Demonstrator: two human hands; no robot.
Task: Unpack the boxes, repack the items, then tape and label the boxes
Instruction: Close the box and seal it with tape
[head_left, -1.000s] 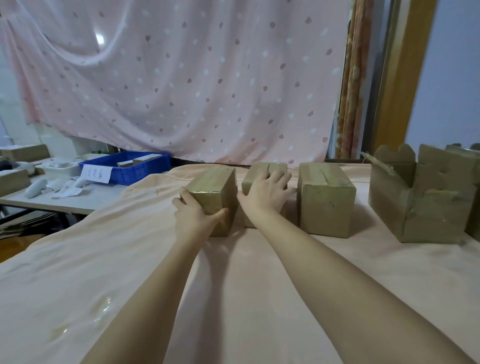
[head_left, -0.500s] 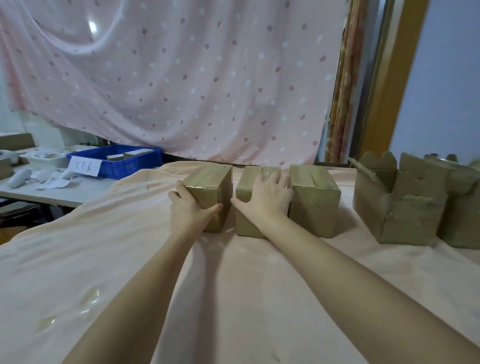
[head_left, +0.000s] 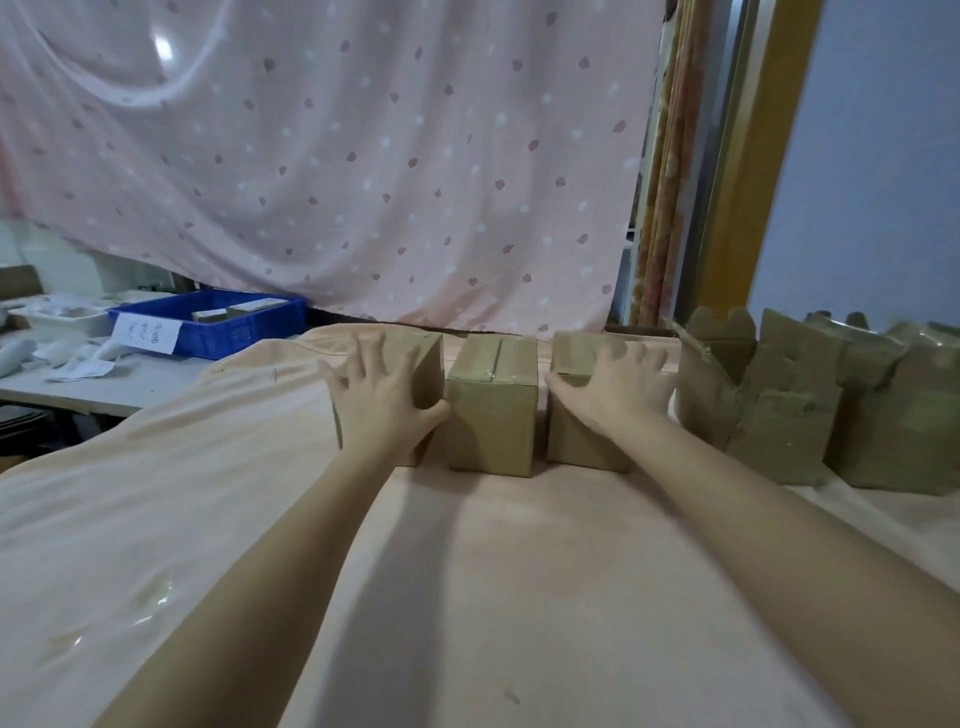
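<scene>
Three small taped cardboard boxes stand in a row on the peach cloth at the far side of the table. My left hand (head_left: 387, 397) lies with spread fingers over the near face and top of the left box (head_left: 428, 364), thumb at its right corner. The middle box (head_left: 493, 410) stands untouched between my hands. With fingers spread, my right hand (head_left: 613, 387) is laid on the right box (head_left: 576, 441), over its near top edge. Both hands are slightly blurred.
Two opened cardboard boxes (head_left: 769, 405) with raised flaps stand at the right, close to the right box. A blue crate (head_left: 244, 327) with a paper label and white items sit on a grey table at the left. A pink curtain hangs behind.
My right hand left the middle box and moved right onto the right box. My left hand's fingers have spread over the left box. The view shifted slightly.
</scene>
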